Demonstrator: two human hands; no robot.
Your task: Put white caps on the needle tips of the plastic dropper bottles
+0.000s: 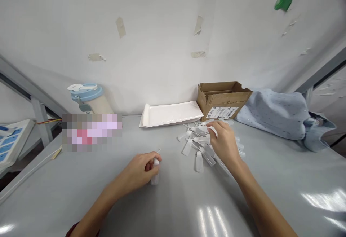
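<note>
1. At the far left, a blue-lidded cup (86, 94) stands on the desk (173, 201) close to the wall.
2. Left of the middle, the left hand (139, 172) is clenched around a small bottle (155, 174). The bottle stands upright with its base on the desk, and its thin tip shows above the fingers.
3. This hold looks sound. A firm grip low on the body, with the base pressed down, should stop so light a bottle from tipping.
4. Far behind, a white tray (170, 114) lies flat by the wall.
5. Right of the middle lies a pile of bottles (199, 161), all on their sides. The right hand (224, 143) rests on top of it with its fingers curled at the far edge. Whether they pinch one cannot be told.
6. Taking one bottle alone seems the tidier way to lift from the pile.
7. Beyond the pile sits a cardboard box (221, 98), and a blue cloth (275, 112) lies to its right.
</note>
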